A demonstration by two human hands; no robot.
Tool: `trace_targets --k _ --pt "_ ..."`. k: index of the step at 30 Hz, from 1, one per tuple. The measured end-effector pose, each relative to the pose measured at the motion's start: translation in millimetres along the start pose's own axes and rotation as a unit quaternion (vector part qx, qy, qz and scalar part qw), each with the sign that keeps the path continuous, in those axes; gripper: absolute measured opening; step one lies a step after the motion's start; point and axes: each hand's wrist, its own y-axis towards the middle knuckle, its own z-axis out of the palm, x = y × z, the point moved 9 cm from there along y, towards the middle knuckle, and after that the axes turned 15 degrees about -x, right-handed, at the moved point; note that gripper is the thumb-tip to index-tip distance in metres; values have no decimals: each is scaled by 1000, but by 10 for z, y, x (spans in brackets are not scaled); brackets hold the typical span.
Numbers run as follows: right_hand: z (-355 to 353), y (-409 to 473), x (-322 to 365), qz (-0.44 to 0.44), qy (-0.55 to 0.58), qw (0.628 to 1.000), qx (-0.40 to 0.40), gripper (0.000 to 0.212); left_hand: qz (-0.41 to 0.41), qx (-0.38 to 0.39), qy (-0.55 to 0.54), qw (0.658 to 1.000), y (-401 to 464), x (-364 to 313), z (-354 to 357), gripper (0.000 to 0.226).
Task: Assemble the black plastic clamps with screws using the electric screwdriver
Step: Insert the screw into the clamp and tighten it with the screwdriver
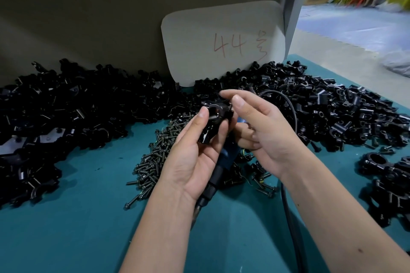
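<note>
A workshop floor (pixel 346 22), pale blue and grey, stretches away beyond and to the right of the hands, with blurred boxes and coloured goods along its far edge. Nearer, a grey panel (pixel 99 17) rises behind the grip and closes off the back of the bench. The teal bench mat (pixel 84 217) spreads under and around both forearms.

Left of the grip lies a broad heap of black plastic parts (pixel 66 106), some with bare metal plates among them. Right of it lies another heap of black clamp pieces (pixel 321 104), and farther right, near the mat's edge, a small cluster of assembled clamps (pixel 386 175). Behind the grip a rounded cardboard sign (pixel 221 40) marked "44" in red leans on the panel, its foot sunk in the parts.

A black cable (pixel 288 217) runs along the mat beside the right forearm and loops up behind the right hand. Just below the grip a pile of dark screws (pixel 155 155) lies on the mat. The electric screwdriver (pixel 221 162), blue-bodied, lies between the hands, mostly hidden by them.

The left hand (pixel 195 157) grips a black plastic clamp (pixel 214 122) between thumb and curled fingers, its round bore facing up. The right hand (pixel 261 131) hovers just beside the clamp, thumb and forefinger extended toward its top, lower fingers curled; whether they hold anything cannot be told.
</note>
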Motion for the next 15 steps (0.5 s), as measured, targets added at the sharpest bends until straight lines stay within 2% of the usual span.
trace_targets --k 2,4,10,14,15 --pt "4 -3 -19 12 6 1000 9 30 -1 2 -17 1000 -5 -18 3 39" --pt "-1 -1 -1 -3 -12 1000 5 27 10 -7 -19 1000 1 -46 -21 44" --pt "-8 1 60 -31 -42 998 -36 10 23 -10 2 1000 -6 -71 -46 30" --pt "-83 33 68 3 -100 992 -77 25 46 -34 5 998 12 -72 -63 23" --pt "-130 56 76 16 -118 988 -99 21 50 -46 1 998 23 -77 -83 23"
